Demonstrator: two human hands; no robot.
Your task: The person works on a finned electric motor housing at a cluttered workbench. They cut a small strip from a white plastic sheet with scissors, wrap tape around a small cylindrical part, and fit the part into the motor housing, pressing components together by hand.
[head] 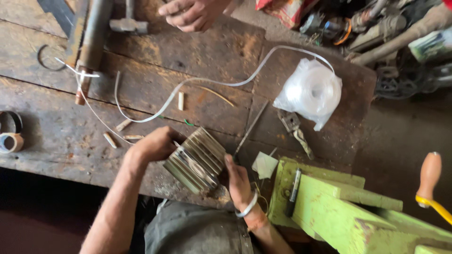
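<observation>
Worn wooden counter (pixel 66 136), dark, scarred planks, seen from above. At its near edge, 1 finned metal cylinder (pixel 197 160), ribbed and grey, tilted on the boards and held between 2 hands. Left hand (pixel 153 146) curled against the cylinder's left end, fingers closed on it. Right hand (pixel 238 181) pressed to the right end, thumb up along the fins, gripping; a pale bangle (pixel 248 206) sits on that wrist. Behind the cylinder, 1 long white strap (pixel 221 83) loops across the boards and runs to a roll in a clear plastic bag (pixel 310 91) on the right. Several short pale wooden pegs (pixel 181 100) lie scattered on the counter, apart from the cylinder. Just right of the cylinder, 1 thin metal rod (pixel 252 127) and 1 folded scrap of pale paper (pixel 264 164); beyond them a small twisted metal bit (pixel 296 131). Far left, a rusty pipe (pixel 92 42) lies lengthwise, with a wire ring (pixel 49 59) beside it and rolls of tape (pixel 12 134) at the counter's left edge. At the top, another person's hand (pixel 190 14) rests loosely curled on the counter next to a small hammer head (pixel 128 24). Lower right, a lime-green painted wooden frame (pixel 329 207) and an orange-handled tool (pixel 429 175).
</observation>
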